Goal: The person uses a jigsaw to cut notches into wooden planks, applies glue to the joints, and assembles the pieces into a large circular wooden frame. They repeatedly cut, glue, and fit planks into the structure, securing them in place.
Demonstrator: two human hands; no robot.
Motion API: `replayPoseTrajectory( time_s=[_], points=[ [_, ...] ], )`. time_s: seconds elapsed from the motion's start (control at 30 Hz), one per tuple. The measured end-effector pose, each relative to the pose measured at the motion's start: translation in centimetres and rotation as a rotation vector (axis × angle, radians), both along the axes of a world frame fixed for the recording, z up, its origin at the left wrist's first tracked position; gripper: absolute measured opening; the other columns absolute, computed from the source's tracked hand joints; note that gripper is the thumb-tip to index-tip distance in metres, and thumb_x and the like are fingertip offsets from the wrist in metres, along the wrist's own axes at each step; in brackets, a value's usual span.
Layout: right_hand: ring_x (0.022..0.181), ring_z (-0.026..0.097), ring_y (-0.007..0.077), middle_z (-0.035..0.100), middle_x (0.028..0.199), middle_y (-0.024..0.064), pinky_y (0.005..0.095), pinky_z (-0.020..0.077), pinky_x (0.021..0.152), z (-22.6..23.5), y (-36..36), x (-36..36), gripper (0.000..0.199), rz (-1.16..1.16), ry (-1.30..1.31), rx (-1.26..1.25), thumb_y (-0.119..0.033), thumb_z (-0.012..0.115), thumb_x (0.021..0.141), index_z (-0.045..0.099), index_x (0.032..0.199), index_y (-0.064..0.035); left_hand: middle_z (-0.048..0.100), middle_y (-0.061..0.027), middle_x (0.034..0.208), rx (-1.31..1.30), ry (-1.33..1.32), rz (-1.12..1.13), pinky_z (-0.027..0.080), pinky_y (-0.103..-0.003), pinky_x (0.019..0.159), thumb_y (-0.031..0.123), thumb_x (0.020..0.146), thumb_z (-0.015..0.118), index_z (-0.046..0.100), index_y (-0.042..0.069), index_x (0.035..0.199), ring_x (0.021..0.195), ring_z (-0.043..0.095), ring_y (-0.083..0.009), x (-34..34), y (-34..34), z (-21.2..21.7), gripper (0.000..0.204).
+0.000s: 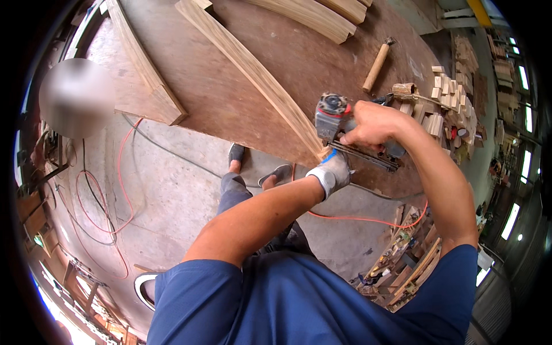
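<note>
My bare right hand (pixel 376 125) is wrapped around the handle of a grey and red nail gun (pixel 332 122). The gun's long dark magazine points toward my right, and its nose is close to the near end of a long wooden board (pixel 253 72). At that same end is my left hand (pixel 334 173), in a pale glove with a blue band, its fingers closed about the board's tip and partly hidden under the gun. The board lies slantwise across a brown worktable (pixel 224 109), its end near the table's front edge.
A wooden-handled hammer (pixel 376 68) and stacked small wood blocks (pixel 451 92) lie to the right. More boards (pixel 307 17) rest at the back, another (pixel 146 69) at the left. An orange hose (pixel 368 217) runs below the table edge; offcuts (pixel 411 259) are piled lower right.
</note>
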State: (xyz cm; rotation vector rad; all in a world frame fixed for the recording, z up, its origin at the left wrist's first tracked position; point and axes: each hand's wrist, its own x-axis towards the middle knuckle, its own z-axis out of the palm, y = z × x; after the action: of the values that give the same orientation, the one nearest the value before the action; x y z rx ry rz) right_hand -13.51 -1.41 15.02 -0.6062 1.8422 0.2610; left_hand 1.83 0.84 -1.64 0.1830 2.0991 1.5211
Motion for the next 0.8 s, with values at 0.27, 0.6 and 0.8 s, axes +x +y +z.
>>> replayPoseTrajectory(
  time_s=[0.27,0.6,0.8],
  points=[
    [0.047,0.06,0.015,0.06,0.059,0.0033,0.0334,0.0506,0.046,8.1,10.2,3.2,0.036,-0.701,0.221,-0.439,-0.028,0.085,0.09,0.068,0.102,0.001,0.073,-0.014,0.121,-0.631,0.483,-0.418,0.051,-0.047,0.099,0.025,0.102,0.05,0.074,0.011,0.119,0.115,0.068,-0.0323,0.4,-2.0,-0.8,0.032],
    [0.099,0.07,0.0504,0.072,0.099,0.0311,0.0536,0.0562,0.086,-4.6,34.6,6.2,0.04,-0.579,0.852,-0.322,-0.028,0.086,0.08,0.07,0.096,0.0047,0.073,-0.0155,0.103,-0.634,0.552,-0.263,0.058,-0.048,0.086,0.02,0.097,0.056,0.071,0.01,0.104,0.101,0.071,-0.0383,-0.5,-6.9,1.1,0.02],
    [0.131,0.054,0.0498,0.06,0.135,0.0315,0.0548,0.0444,0.109,-20.6,50.5,7.8,0.08,-0.512,0.996,-0.298,0.005,0.072,0.082,0.04,0.155,0.0019,0.075,-0.0111,0.105,-0.792,0.711,-0.46,0.059,-0.044,0.088,0.016,0.096,0.057,0.074,0.006,0.104,0.103,0.072,-0.0327,-1.0,-4.0,-0.1,0.021]
  ],
)
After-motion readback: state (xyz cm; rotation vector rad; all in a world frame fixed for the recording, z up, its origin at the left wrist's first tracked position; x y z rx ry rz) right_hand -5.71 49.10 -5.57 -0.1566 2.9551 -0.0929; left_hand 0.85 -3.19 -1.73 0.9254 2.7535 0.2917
